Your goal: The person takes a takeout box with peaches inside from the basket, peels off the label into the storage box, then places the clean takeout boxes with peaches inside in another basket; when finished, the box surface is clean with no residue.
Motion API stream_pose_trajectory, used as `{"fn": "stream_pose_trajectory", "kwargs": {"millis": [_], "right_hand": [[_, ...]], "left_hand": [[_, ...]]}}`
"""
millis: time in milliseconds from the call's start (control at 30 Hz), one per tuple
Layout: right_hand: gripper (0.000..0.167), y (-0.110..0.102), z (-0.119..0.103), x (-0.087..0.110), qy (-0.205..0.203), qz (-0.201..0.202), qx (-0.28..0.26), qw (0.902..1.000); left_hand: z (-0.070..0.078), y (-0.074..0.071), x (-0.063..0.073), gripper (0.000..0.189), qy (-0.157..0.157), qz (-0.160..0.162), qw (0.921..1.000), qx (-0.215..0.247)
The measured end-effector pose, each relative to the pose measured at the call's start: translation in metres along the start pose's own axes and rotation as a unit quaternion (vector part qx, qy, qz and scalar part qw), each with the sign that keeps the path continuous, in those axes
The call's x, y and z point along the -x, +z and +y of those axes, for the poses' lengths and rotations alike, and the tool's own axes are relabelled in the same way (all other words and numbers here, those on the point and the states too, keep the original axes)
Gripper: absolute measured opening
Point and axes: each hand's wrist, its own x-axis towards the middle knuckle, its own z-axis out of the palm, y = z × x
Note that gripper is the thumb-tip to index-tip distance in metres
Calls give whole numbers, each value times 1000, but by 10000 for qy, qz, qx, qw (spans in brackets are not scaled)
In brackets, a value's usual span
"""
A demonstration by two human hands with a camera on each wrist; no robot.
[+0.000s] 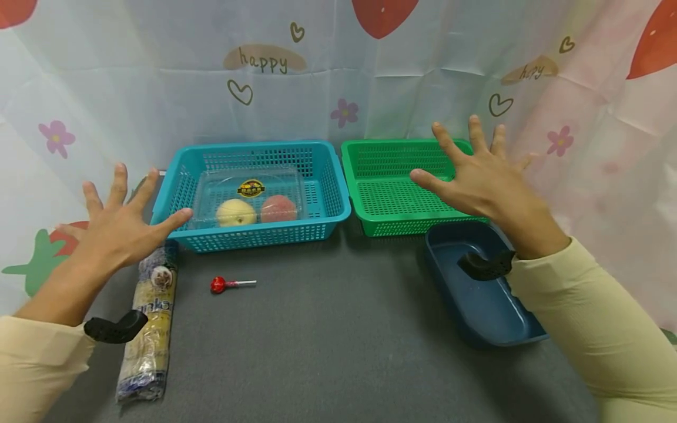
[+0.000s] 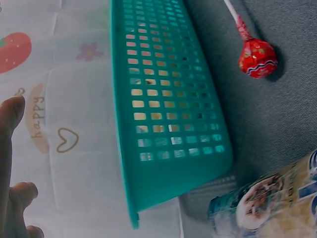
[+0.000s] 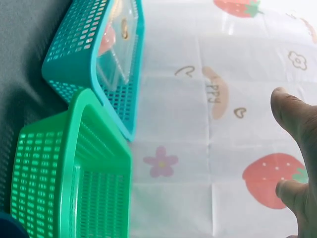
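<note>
My left hand (image 1: 113,229) is raised with its fingers spread, holding nothing, near the left end of the blue basket (image 1: 254,238). My right hand (image 1: 486,179) is likewise spread and bare, in front of the green basket (image 1: 418,226) and above the dark blue tub (image 1: 476,294). Inside the blue basket lies a clear plastic box (image 1: 254,176) with a yellow fruit (image 1: 235,212) and a reddish peach (image 1: 278,208). A red lollipop (image 1: 218,285) lies on the table in front of it. Below the left hand is a long clear-wrapped packet (image 1: 150,329) with pale yellow contents.
The grey tabletop (image 1: 328,341) stretches across the front. A white curtain (image 1: 174,88) printed with strawberries, flowers and hearts hangs behind the baskets and along both sides. The two baskets stand side by side against it, and the tub sits at an angle.
</note>
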Motion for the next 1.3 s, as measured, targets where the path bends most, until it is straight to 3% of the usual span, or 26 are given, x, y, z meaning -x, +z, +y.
{"fn": "stream_pose_trajectory", "kwargs": {"millis": [167,433,733,1300], "right_hand": [[87,5,-8,-5,-69,40,-80,9999],[87,12,-18,-13,-318,58,-166,9993],[86,19,-32,-23,-572,94,-280,9979],[85,31,-61,-46,-971,-2,-483,9941]], "left_hand": [[-3,9,-1,90,189,2,9998,98],[-13,22,-5,88,38,-93,9998,174],[-22,35,-13,89,65,-194,9998,69],[-32,53,-25,88,110,-342,9986,400]]}}
